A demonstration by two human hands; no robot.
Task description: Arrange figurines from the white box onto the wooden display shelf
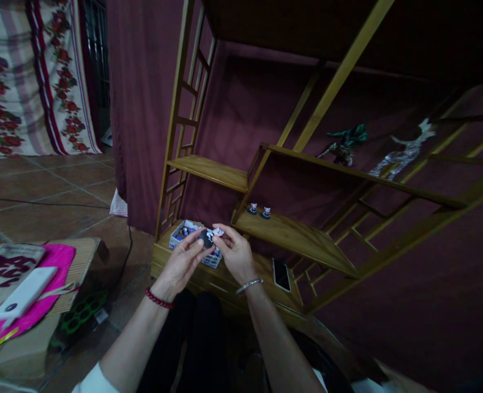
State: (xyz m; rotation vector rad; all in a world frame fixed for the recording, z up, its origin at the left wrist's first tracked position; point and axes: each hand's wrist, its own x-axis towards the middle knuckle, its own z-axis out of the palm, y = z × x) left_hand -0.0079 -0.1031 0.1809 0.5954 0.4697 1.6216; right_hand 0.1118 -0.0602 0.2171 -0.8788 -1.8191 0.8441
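In front of me both hands hold a small white figurine [217, 232] with a dark round base [207, 238]. My left hand [185, 260], with a red bead bracelet, pinches the dark base. My right hand [236, 252], with a silver bangle, pinches the white upper part. Whether base and figure are joined I cannot tell. Behind and below my hands sits an open box [177, 238] of small colourful items, partly hidden by my fingers. Two similar figurines, one on the left [252, 208] and one on the right [266, 213], stand on dark bases on a shelf [294, 234].
A phone [281, 274] lies on the wooden unit's lower surface. Higher up stand a green figure [345, 143] and a clear deer-like ornament [405, 150]. At left, a low table [83, 256] holds a pink cloth [63, 262] and a white power bank [26, 292] with a cable.
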